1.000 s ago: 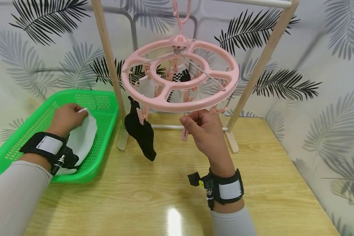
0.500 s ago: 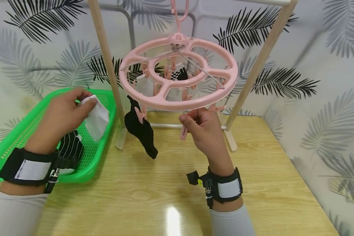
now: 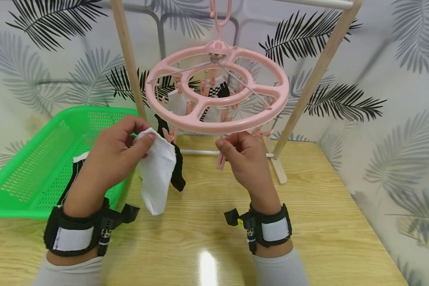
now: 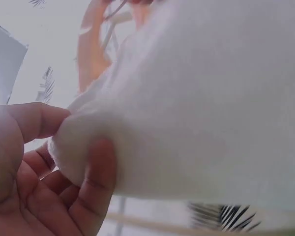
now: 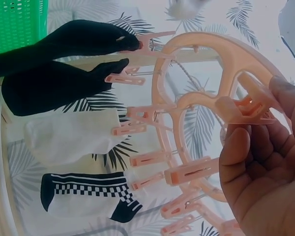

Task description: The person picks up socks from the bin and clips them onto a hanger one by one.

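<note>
My left hand (image 3: 116, 153) pinches the top edge of a white sock (image 3: 159, 171), which hangs down between the basket and the hanger. In the left wrist view the sock's cloth (image 4: 196, 113) fills most of the picture, with thumb and fingers at its edge. My right hand (image 3: 248, 161) grips a pink clothespin (image 5: 248, 108) below the front rim of a round pink clip hanger (image 3: 214, 127). Black socks (image 5: 54, 91), a white sock (image 5: 73, 135) and a black-and-white checkered sock (image 5: 91, 196) hang from other clips of the hanger.
A green basket (image 3: 53, 137) stands at the left, holding a dark striped sock (image 3: 75, 169) partly hidden behind my left forearm. The hanger hangs within a rack with wooden posts (image 3: 318, 75), which stands on the wooden table (image 3: 329, 222) before a leaf-patterned wall.
My left hand has lifted the white sock out of the basket and carried it right, towards the hanger. The right hand has stayed at its clothespin.
</note>
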The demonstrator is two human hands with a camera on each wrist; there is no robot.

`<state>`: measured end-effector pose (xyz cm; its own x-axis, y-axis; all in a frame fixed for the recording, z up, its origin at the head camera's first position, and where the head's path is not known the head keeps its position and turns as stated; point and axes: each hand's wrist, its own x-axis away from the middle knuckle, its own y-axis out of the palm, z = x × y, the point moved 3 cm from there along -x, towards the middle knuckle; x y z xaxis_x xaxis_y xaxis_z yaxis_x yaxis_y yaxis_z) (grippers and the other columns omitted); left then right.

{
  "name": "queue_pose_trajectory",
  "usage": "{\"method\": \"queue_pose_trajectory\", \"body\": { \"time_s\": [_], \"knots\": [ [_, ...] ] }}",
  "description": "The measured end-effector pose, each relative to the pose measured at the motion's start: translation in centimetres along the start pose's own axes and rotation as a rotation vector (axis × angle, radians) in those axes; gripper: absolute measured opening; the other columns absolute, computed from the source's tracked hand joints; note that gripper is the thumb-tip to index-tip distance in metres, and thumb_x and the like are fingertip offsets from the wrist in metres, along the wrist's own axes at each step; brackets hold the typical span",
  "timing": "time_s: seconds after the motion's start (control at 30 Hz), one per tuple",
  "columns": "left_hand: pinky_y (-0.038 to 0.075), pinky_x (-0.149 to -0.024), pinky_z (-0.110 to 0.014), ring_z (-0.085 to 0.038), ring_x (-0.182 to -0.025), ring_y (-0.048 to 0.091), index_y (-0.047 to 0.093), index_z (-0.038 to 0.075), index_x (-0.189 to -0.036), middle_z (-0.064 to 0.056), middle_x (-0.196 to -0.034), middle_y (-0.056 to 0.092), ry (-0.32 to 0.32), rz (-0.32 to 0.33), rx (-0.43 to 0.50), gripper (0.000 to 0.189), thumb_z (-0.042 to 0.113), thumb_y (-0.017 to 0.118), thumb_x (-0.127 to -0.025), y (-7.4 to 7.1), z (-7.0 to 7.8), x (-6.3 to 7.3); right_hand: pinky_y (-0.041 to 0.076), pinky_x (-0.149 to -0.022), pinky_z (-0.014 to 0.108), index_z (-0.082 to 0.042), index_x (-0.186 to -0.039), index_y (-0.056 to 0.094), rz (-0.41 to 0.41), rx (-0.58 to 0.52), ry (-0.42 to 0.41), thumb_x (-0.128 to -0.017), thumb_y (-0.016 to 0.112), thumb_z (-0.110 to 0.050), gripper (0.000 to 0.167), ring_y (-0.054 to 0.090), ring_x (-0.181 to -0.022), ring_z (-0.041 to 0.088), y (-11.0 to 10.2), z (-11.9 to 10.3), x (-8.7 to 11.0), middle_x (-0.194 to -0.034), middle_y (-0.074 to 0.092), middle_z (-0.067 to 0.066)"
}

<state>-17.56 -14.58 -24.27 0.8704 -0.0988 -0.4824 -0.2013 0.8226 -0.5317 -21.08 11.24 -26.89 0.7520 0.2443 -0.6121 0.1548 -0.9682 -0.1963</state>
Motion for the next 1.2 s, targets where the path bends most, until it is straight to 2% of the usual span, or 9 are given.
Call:
{"method": "queue_pose_trajectory", "body": {
  "time_s": [0.1, 0.23, 0.4, 0.6, 0.8, 1.07, 1.2],
  "knots": [
    [0.049, -0.065, -0.028, -0.018, -0.078, 0.056, 0.063, 0.008, -0.108, -0.006, -0.095, 0.064, 0.035, -0.055, -0.006, 0.013, 0.017, 0.060, -0.100, 1.9, 0.4, -0.1, 0.038, -0.044, 0.029, 0.003, -0.092, 0.061, 0.017, -0.004, -0.002, -0.098, 0.063, -0.023, 0.026, 0.062, -0.054, 0.021, 0.1, -0.1, 0.0, -0.065, 0.060, 0.011],
    [0.048, -0.061, -0.033, -0.018, -0.073, 0.056, 0.064, 0.008, -0.105, -0.005, -0.090, 0.065, 0.077, -0.131, 0.069, 0.008, 0.011, 0.062, -0.098, 4.4, 0.6, -0.1, 0.044, -0.047, 0.029, 0.003, -0.092, 0.060, 0.038, -0.012, 0.012, -0.099, 0.061, -0.008, 0.013, 0.062, -0.054, 0.021, 0.2, -0.1, 0.0, -0.066, 0.060, 0.012],
    [0.052, -0.062, -0.031, -0.018, -0.075, 0.059, 0.064, 0.003, -0.104, -0.006, -0.093, 0.066, 0.110, -0.160, 0.184, 0.009, 0.004, 0.065, -0.095, 6.9, 0.8, 0.3, 0.044, -0.046, 0.029, 0.005, -0.089, 0.060, 0.041, -0.033, -0.016, -0.098, 0.063, -0.021, 0.028, 0.061, -0.052, 0.022, 0.3, -0.3, 0.0, -0.064, 0.059, 0.013],
    [0.052, -0.066, -0.032, -0.019, -0.076, 0.057, 0.064, 0.004, -0.105, -0.005, -0.092, 0.064, 0.079, -0.180, 0.277, 0.010, 0.007, 0.065, -0.096, 8.9, 1.0, 0.6, 0.040, -0.044, 0.028, 0.004, -0.088, 0.061, 0.059, -0.038, -0.038, -0.096, 0.064, -0.037, 0.041, 0.061, -0.051, 0.020, 0.5, -0.4, 0.0, -0.061, 0.060, 0.010],
    [0.056, -0.075, -0.034, -0.020, -0.085, 0.060, 0.064, 0.004, -0.106, -0.005, -0.096, 0.065, 0.056, -0.204, 0.333, 0.010, 0.008, 0.064, -0.096, 9.8, 1.2, 0.7, 0.043, -0.046, 0.028, 0.005, -0.087, 0.060, 0.058, -0.046, -0.039, -0.092, 0.063, -0.047, 0.052, 0.061, -0.051, 0.017, 0.7, -0.2, 0.0, -0.061, 0.060, 0.010],
    [0.056, -0.075, -0.034, -0.019, -0.087, 0.061, 0.063, 0.005, -0.105, -0.004, -0.096, 0.064, 0.063, -0.227, 0.380, 0.008, 0.007, 0.062, -0.097, 10.2, 1.0, 0.9, 0.046, -0.050, 0.027, 0.006, -0.088, 0.060, 0.070, -0.023, -0.029, -0.092, 0.062, -0.047, 0.053, 0.061, -0.055, 0.015, 0.8, -0.2, 0.2, -0.068, 0.060, 0.008],
    [0.057, -0.078, -0.036, -0.020, -0.089, 0.061, 0.064, 0.004, -0.104, -0.006, -0.097, 0.065, 0.034, -0.202, 0.415, 0.009, 0.007, 0.063, -0.096, 10.2, 0.8, 1.0, 0.048, -0.050, 0.029, 0.005, -0.088, 0.059, 0.047, -0.076, -0.043, -0.093, 0.063, -0.045, 0.051, 0.061, -0.054, 0.018, 1.1, 0.0, 0.1, -0.067, 0.060, 0.008]
  ]
}}
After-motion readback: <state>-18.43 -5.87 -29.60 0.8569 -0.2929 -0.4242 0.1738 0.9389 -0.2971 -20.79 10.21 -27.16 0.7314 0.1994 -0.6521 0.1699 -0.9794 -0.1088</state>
